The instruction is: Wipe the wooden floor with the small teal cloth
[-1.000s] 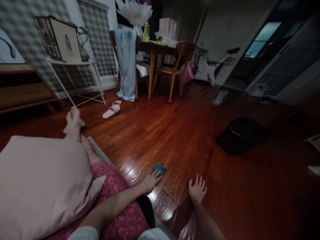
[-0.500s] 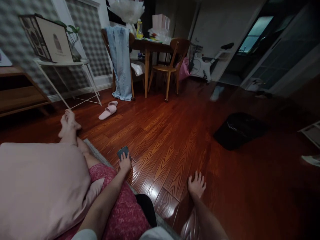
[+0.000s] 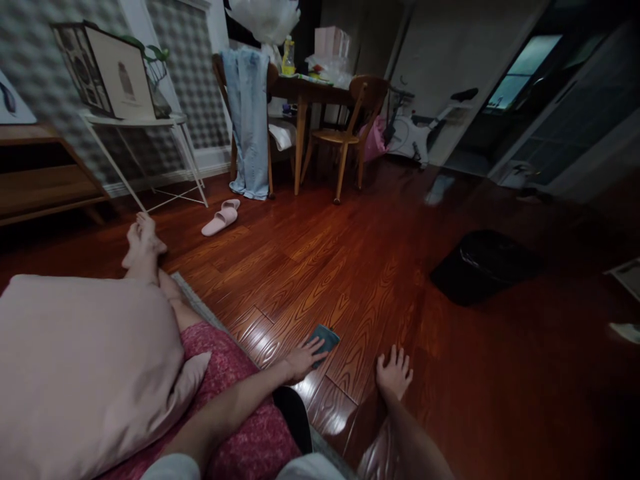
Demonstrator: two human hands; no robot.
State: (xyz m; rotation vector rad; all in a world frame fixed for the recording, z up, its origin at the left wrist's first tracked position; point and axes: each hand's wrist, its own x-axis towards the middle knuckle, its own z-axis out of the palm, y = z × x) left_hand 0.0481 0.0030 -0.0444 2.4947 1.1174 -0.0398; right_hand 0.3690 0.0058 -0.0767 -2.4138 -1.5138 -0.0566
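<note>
My left hand reaches out over the wood floor, its fingers pressed over a flat, folded teal cloth. The far part of the cloth sticks out beyond the fingertips. To the right, my right hand lies palm down on the boards, fingers spread, holding nothing. A gap of bare floor separates the cloth from that hand. Beneath my left arm is a red patterned fabric over the lap.
A pale pink pillow covers the lower left, with bare feet beyond it. Pink slippers lie ahead. A black bin stands right. Farther back are a wooden chair, jeans on another chair and a white side table.
My left hand has swept right and nearer to me across the floor, carrying the cloth toward my right hand. My right hand stays in place. The view has shifted slightly.
</note>
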